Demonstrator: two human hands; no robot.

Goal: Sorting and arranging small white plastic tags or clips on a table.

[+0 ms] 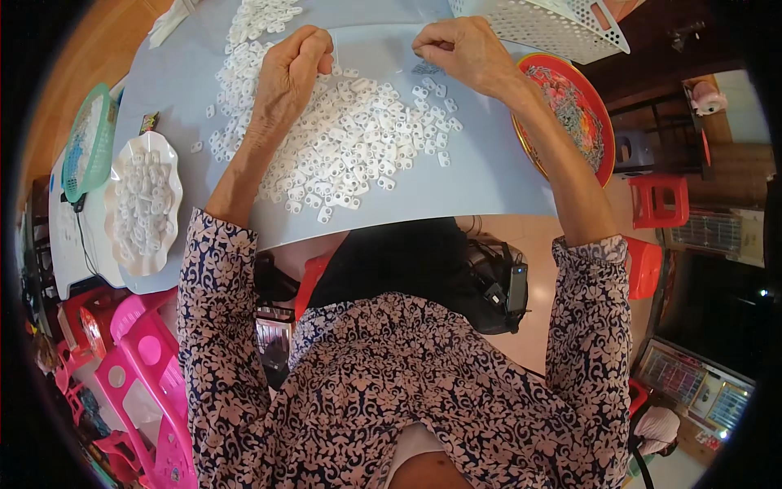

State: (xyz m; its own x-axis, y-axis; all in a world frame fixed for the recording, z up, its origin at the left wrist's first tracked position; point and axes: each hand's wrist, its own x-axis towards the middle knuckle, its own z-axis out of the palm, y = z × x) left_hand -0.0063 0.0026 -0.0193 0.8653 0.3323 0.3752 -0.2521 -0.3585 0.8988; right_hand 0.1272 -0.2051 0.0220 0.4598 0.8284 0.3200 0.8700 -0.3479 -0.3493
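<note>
Small white plastic pieces with holes (pixel 350 134) lie in a wide loose pile on the pale blue-grey table. Over the pile's far part, my left hand (pixel 295 67) is closed, its fingers curled; whatever they hold, if anything, is hidden. To the right, my right hand (pixel 468 50) pinches thumb and fingertips together above a little heap of dark thin metal bits (pixel 425 68). What sits in that pinch is too small to make out. Beside my right forearm stands a red round tray (pixel 604 122) with many grey metal pieces in it.
At the left stands a scalloped white dish (pixel 174 213) heaped with finished-looking white pieces, near a green basket (pixel 99 138). A white perforated basket (pixel 562 28) stands far right. Pink plastic chair (pixel 151 350) is at lower left; red stools (pixel 660 201) stand right.
</note>
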